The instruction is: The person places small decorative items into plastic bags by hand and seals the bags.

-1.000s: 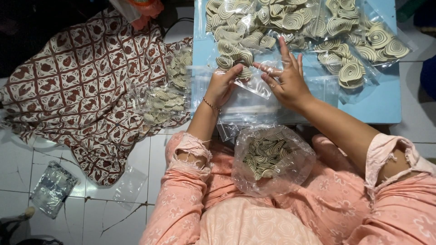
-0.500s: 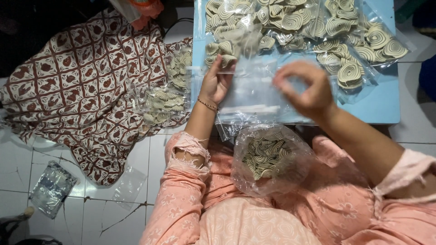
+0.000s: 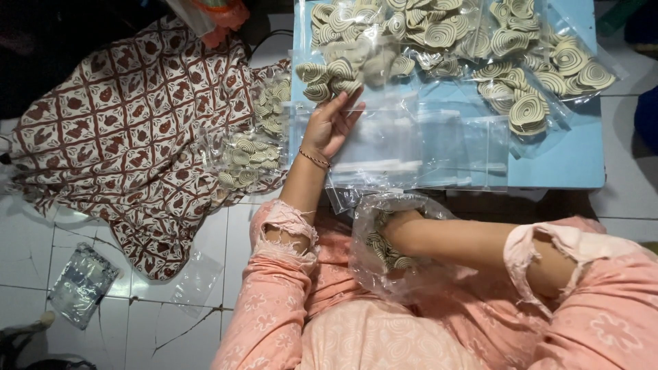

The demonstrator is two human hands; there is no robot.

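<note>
My left hand [image 3: 334,123] rests flat, fingers apart, on a stack of small clear plastic bags [image 3: 411,147] lying on a light blue tabletop [image 3: 569,164]. My right hand [image 3: 396,229] is plunged into a large clear bag [image 3: 373,274] of beige spiral-patterned crackers in my lap; its fingers are hidden among the crackers. A pile of the same spiral crackers [image 3: 445,31], partly in clear wrap, fills the far part of the table.
A brown-and-white patterned cloth [image 3: 123,130] covers the tiled floor at left, with packed bags of crackers [image 3: 253,147] on its edge. A loose empty bag [image 3: 195,281] and a silvery packet [image 3: 82,284] lie on the white tiles.
My right hand left the small bags on the table and came down into the big bag in my lap. My left hand flattened onto the stack of bags.
</note>
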